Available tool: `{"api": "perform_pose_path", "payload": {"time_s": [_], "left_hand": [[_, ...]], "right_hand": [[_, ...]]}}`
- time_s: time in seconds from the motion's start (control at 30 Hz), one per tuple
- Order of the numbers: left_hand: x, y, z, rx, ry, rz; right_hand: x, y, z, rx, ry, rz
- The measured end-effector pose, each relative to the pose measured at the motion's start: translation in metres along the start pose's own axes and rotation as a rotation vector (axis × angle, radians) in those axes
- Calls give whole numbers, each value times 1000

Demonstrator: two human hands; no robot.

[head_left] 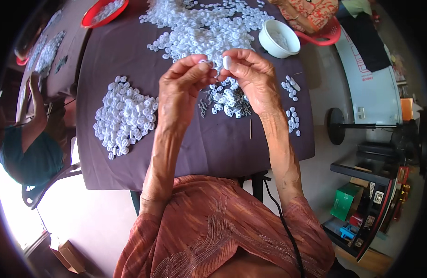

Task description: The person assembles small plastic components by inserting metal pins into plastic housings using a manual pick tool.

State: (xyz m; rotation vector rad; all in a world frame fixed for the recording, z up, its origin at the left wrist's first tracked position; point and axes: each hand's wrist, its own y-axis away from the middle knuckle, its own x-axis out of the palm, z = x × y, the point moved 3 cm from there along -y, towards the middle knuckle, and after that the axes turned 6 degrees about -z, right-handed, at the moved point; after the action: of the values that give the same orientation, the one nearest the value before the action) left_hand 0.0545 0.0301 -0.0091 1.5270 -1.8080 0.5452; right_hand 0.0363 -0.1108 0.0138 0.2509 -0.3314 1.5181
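Now both hands pinch small white plastic pieces above the purple-clothed table (195,143)
Left hand (183,85) grips a small white plastic ring (207,61); right hand (250,74) grips a white oval plastic cap (227,62)

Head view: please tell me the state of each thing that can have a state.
left hand: raised, pinching a small white piece
right hand: raised, pinching an oval white piece
white bowl: upright, holds some pieces
red dish: filled with pieces

At twelve o'clock I see a white bowl (279,38), at eleven a red dish (104,12), and at four a green box (346,201) on a shelf.
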Motion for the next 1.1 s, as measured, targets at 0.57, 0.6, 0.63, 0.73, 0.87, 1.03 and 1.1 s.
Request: {"api": "perform_pose_path", "payload": {"time_s": [0.57,0.6,0.63,0.73,0.87,1.03,1.1], "left_hand": [[42,12,21,91,-108,31],[42,13,20,92,-108,31],[42,13,18,93,-104,39],[42,13,17,84,-68,52],[42,13,19,62,16,55],[43,14,20,76,88,-8],[42,13,23,65,97,-9]], "right_hand": [[-15,27,59,-363,871,8],[-13,27,59,-351,906,-6],[-12,27,58,-352,906,-5],[-13,27,51,-316,731,-126],[-11,32,42,-376,598,-185],[-10,32,33,-437,547,-291],[-10,31,27,-500,620,-310]]}}
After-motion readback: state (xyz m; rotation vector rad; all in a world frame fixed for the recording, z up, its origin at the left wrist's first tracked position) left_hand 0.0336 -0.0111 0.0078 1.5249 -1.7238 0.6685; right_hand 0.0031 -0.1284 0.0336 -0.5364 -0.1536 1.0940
